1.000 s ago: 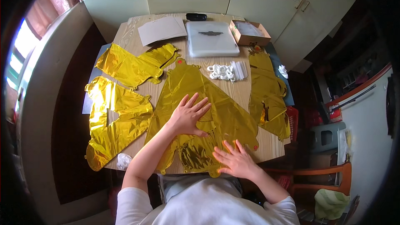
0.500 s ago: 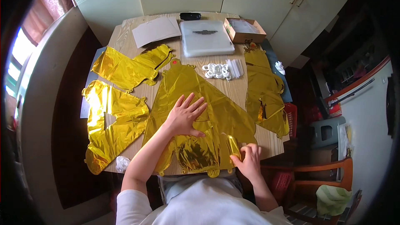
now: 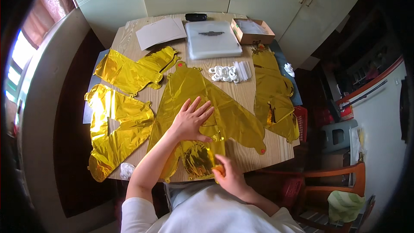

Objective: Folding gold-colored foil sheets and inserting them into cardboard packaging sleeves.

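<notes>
A large flat gold foil balloon, uninflated, lies across the middle of the table. My left hand rests flat on it with fingers spread, pressing the foil down. At the near edge my right hand pinches a lower part of this balloon, which is folded over toward the left; the fingertips are partly hidden by foil. The balloon's right tip, with a red dot, lies flat near the table's right edge. More gold foil balloons lie around: one at the upper left, one at the lower left, one on the right.
Beyond the balloons are grey cardboard sheets, a stack of clear plastic bags, an open cardboard box and a black pouch. Coiled white ribbons lie beside white tubes. A wooden chair stands at right.
My right hand has moved left along the near edge, carrying the balloon's lower right part over toward the middle. Bare table now shows where that part lay. The left hand stays in place.
</notes>
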The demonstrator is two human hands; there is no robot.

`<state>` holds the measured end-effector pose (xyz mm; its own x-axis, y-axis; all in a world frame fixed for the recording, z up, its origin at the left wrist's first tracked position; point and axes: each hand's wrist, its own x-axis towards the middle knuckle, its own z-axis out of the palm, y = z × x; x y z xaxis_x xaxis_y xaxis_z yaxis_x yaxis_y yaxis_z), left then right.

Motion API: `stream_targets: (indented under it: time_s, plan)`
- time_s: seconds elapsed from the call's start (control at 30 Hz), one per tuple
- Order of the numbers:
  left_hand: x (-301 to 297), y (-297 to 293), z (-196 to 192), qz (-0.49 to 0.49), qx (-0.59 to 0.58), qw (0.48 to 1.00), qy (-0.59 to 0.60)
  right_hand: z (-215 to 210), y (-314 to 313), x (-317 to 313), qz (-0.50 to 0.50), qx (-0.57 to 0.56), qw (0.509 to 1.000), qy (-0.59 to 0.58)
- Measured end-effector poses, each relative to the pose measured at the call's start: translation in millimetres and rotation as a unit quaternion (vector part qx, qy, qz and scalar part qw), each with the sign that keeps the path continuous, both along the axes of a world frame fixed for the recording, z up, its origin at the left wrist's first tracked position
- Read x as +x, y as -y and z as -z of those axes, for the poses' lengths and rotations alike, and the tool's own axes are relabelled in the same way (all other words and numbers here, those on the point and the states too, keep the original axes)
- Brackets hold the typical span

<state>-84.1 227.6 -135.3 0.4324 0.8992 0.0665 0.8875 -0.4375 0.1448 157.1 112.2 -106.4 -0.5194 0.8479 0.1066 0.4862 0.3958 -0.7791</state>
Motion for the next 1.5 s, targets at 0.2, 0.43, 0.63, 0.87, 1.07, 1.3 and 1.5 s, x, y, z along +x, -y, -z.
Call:
stream_targets:
  time_s: [0.2,0.43,0.63,0.87,1.07,1.3,1.5]
  plan:
    - [1,0,0,-0.001,0.001,1.000,0.008,9,-1,-3,-0.112,-0.017,0.991,-0.065]
    - [0,2,1,-0.003,0.010,1.000,0.015,20,-43,42,-0.054,0.182,0.977,0.096]
    - [1,0,1,0.000,0.013,1.000,0.016,27,-40,41,-0.129,0.196,0.955,0.182]
    - [0,1,1,0.000,0.013,1.000,0.014,23,-42,41,-0.154,0.214,0.941,0.214]
    - [0,1,2,0.001,0.016,1.000,0.017,16,-47,41,-0.182,0.209,0.932,0.234]
    - [0,1,2,0.002,0.015,1.000,0.008,3,-68,36,-0.238,0.194,0.914,0.265]
    - [1,-1,3,0.014,0.008,1.000,0.001,0,-86,33,-0.260,0.188,0.900,0.295]
